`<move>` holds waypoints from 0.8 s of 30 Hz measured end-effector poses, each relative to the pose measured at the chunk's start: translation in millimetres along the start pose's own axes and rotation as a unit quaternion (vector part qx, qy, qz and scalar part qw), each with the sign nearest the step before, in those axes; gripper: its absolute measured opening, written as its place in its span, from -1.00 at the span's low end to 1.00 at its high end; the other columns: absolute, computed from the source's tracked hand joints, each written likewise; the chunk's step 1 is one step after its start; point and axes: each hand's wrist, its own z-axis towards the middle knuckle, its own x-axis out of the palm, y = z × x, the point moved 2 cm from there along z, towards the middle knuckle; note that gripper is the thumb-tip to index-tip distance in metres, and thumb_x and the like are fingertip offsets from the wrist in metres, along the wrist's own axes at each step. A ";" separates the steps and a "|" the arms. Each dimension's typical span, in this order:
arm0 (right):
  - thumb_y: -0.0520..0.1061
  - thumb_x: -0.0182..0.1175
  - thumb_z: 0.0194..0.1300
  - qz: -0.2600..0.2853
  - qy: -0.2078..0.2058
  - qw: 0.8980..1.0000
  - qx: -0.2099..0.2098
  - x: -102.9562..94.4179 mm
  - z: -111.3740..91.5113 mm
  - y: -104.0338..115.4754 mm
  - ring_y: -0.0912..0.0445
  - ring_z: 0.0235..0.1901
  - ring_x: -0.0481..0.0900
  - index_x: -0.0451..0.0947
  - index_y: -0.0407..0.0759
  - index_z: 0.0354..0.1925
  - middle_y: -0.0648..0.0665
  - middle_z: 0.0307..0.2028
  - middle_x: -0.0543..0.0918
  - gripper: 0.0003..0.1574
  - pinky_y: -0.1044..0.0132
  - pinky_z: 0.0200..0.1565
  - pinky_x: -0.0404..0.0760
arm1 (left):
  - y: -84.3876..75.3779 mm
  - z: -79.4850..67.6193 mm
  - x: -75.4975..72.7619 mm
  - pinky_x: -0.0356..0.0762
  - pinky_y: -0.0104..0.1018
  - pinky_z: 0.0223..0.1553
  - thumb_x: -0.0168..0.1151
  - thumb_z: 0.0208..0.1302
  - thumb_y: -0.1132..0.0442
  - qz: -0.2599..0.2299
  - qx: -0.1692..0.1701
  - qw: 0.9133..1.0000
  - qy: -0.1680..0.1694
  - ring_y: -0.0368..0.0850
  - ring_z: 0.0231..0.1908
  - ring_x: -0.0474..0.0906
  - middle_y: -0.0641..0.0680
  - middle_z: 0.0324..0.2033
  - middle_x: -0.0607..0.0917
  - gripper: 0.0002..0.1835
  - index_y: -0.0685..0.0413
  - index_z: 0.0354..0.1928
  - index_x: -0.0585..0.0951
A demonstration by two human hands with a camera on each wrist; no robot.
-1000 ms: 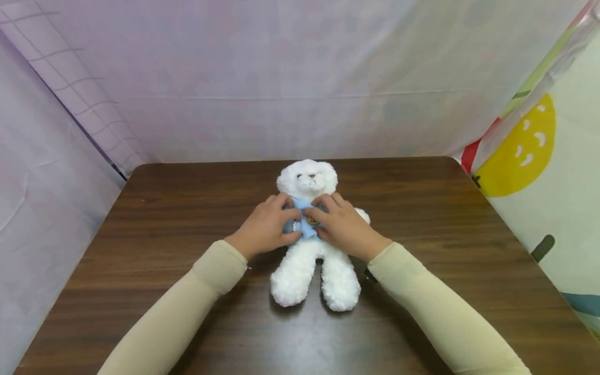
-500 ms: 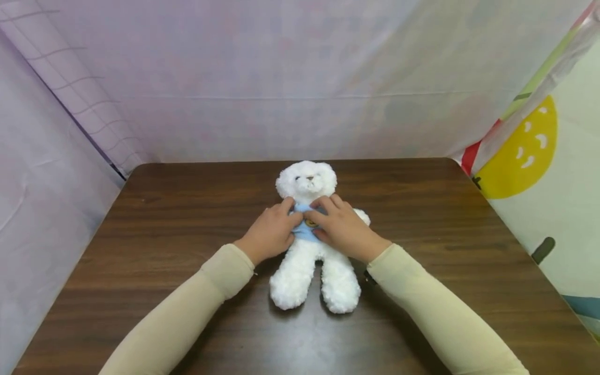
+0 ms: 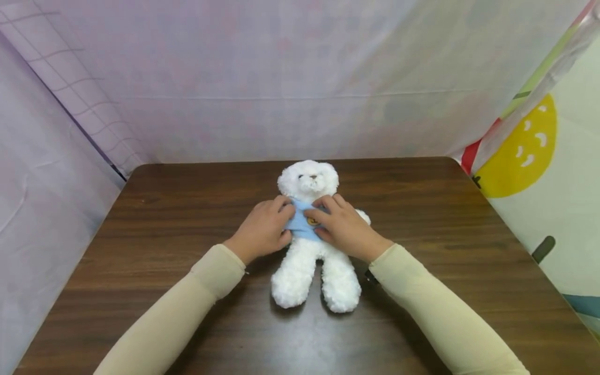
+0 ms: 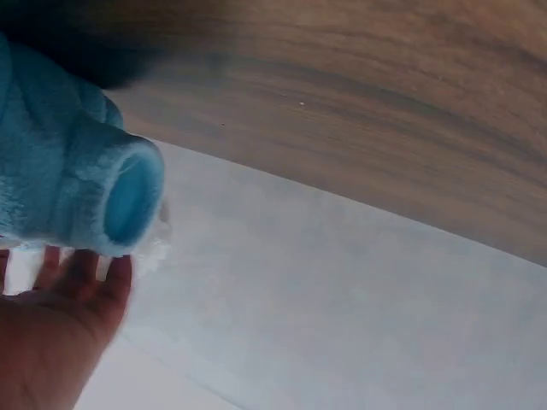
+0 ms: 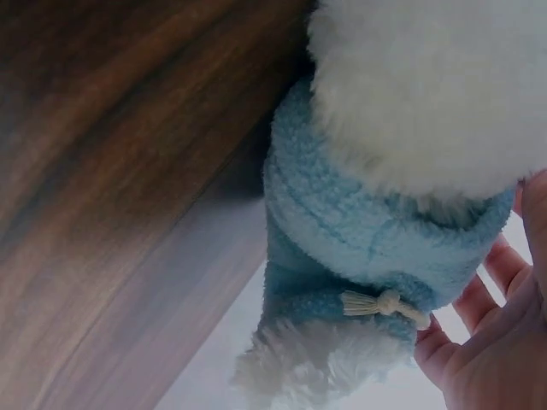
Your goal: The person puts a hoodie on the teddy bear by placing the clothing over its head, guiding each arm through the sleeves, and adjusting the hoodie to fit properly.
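Observation:
A white plush teddy bear (image 3: 294, 273) lies on its back, its head toward the far table edge. Around its torso is a light blue shirt (image 3: 300, 219) with a round button-like emblem, partly covered by fingers. My left hand (image 3: 260, 229) grips the shirt's left side with curled fingers. On the chest's right side, my right hand (image 3: 350, 229) holds the shirt with bent fingers. A sleeve (image 4: 81, 184) with a hollow-looking opening shows in the left wrist view. The right wrist view shows a furry paw (image 5: 316, 359) out of the other sleeve, beside a knotted cord (image 5: 385, 303).
The bear lies on a dark brown wooden table (image 3: 187, 203) with rounded far corners. A pale cloth (image 3: 290, 78) hangs behind it. To the right, a printed cloth (image 3: 572, 219) shows a yellow fruit shape.
My left hand first shifted right over the shirt, then drew back left, and the shirt's left side now looks smoother and stretched. My right hand has stayed almost still.

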 end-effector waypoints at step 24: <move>-0.15 0.37 0.26 0.009 -0.007 1.000 0.006 0.9 -3.8 -3.0 -0.09 -0.06 0.43 0.55 -0.07 0.18 -0.22 0.06 0.48 -0.48 0.07 -0.09 0.51 | 9.6 -18.3 -18.9 0.43 0.03 0.12 0.34 0.29 0.03 -0.012 0.002 1.000 -0.002 0.09 0.04 0.49 0.13 -0.03 0.54 -0.64 0.10 -0.04 0.54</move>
